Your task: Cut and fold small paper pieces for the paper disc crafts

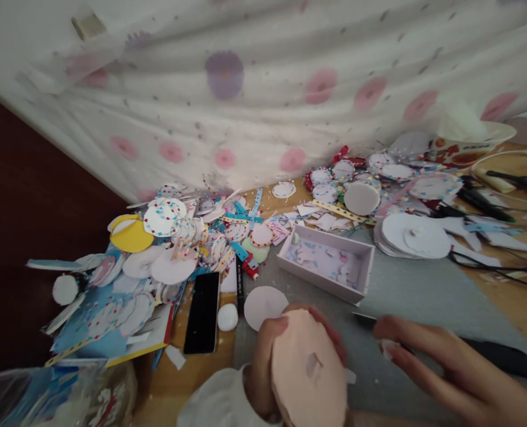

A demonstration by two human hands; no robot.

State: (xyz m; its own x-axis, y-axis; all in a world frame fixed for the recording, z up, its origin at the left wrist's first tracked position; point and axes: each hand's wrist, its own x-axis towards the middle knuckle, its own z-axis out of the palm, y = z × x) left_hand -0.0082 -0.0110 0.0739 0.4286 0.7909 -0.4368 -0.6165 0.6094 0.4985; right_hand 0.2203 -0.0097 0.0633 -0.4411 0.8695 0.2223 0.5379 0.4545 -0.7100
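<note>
My left hand (267,362) grips a pink foam disc (310,370) with a small cut slot in its middle, held upright near the bottom edge. My right hand (450,370) lies to its right on the grey mat (423,290), fingers stretched over a black-handled knife (498,356), and pinches a small white scrap (385,349) at its fingertips. A loose white paper circle (263,305) lies just beyond the disc.
A shallow pink box (328,261) sits on the mat. A black phone (203,311), a black marker (239,284) and a white ball (227,317) lie left. Heaps of paper circles (169,237) cover the left and back. Stacked white discs (412,234) and cables (489,204) sit right. A flowered curtain (263,89) hangs behind.
</note>
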